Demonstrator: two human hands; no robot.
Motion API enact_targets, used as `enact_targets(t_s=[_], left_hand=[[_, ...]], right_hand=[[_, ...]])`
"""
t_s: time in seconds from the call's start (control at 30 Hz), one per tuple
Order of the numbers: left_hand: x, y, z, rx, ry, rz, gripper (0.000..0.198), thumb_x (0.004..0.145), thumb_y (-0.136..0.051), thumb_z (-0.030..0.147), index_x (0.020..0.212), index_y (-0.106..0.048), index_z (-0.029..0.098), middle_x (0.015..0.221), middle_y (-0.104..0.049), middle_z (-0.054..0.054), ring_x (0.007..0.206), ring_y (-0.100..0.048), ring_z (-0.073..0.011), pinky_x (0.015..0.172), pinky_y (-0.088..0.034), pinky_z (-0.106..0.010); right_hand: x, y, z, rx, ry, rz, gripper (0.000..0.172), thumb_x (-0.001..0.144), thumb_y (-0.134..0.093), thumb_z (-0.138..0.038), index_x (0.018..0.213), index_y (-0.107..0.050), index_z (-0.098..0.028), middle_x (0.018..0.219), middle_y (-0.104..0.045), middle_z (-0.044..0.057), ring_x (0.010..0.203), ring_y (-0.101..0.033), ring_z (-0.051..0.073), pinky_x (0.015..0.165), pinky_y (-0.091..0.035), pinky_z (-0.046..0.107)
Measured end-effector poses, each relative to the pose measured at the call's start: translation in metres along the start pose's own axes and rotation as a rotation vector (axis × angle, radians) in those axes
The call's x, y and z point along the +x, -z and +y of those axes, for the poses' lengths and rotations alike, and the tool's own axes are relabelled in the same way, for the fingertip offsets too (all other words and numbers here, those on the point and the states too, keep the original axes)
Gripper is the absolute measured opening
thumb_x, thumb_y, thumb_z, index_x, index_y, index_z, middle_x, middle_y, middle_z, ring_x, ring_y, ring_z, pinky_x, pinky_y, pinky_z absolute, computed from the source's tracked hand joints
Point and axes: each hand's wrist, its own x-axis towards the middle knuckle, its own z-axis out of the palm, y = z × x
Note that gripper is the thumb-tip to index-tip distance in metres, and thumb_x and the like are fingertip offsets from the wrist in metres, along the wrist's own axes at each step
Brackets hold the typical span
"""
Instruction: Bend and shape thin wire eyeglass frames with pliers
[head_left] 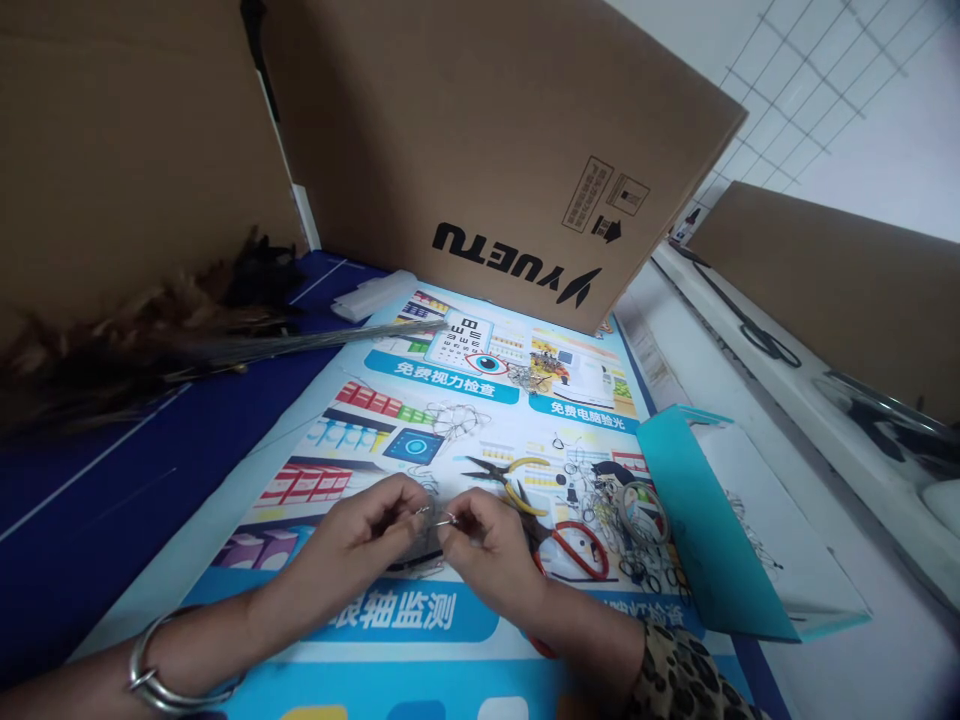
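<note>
My left hand [375, 532] and my right hand [487, 550] face each other low over the printed sheet. Between their pinched fingertips is a small silvery piece of wire [448, 521], its exact shape too small to make out. Thumb and forefinger are closed on it on both sides. Just beyond my right hand lie pliers with yellow handles [529, 464], jaws pointing left. Scissors with red handles [592, 550] rest to the right of that hand, partly hidden by my wrist.
Tangled wire and small rings [600, 500] lie at right beside a roll of tape [643, 512]. An open turquoise box [701, 530] stands farther right. Brown feathers [112, 345] with long thin stems lie at left. A large cardboard box [480, 130] rises behind the printed sheet [330, 690].
</note>
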Motion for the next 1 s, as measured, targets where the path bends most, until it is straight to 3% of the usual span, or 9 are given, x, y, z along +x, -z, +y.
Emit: enact_targets(t_s=[0.2, 0.7, 1.0], left_hand=[[-0.0009, 0.0018, -0.0046, -0.177, 0.044, 0.070, 0.014, 0.091, -0.046, 0.035, 0.086, -0.046, 0.021, 0.070, -0.038, 0.005, 0.060, -0.036, -0.0113, 0.052, -0.032, -0.021], [0.0036, 0.0002, -0.0045, -0.401, 0.117, 0.063, 0.010, 0.089, -0.050, 0.032, 0.088, -0.049, 0.022, 0.064, -0.037, 0.007, 0.054, -0.035, -0.0100, 0.048, -0.029, -0.019], [0.0027, 0.0027, 0.0006, -0.373, 0.031, 0.073, 0.012, 0.089, -0.053, 0.032, 0.087, -0.054, 0.021, 0.075, -0.049, 0.003, 0.070, -0.044, -0.0131, 0.062, -0.035, -0.022]], right_hand=[[-0.0022, 0.0006, 0.0040, 0.000, -0.006, -0.010, 0.008, 0.076, -0.054, -0.021, 0.069, -0.052, -0.019, 0.060, -0.046, -0.005, 0.054, -0.042, 0.009, 0.051, -0.035, 0.020], [-0.0029, 0.0020, 0.0040, -0.064, 0.077, -0.021, 0.016, 0.081, -0.052, -0.025, 0.067, -0.050, -0.018, 0.062, -0.045, -0.004, 0.058, -0.043, 0.010, 0.056, -0.034, 0.022], [-0.0043, 0.0041, 0.0061, -0.048, 0.073, -0.049, 0.023, 0.086, -0.047, -0.031, 0.068, -0.049, -0.018, 0.061, -0.045, -0.003, 0.059, -0.043, 0.011, 0.057, -0.034, 0.023]])
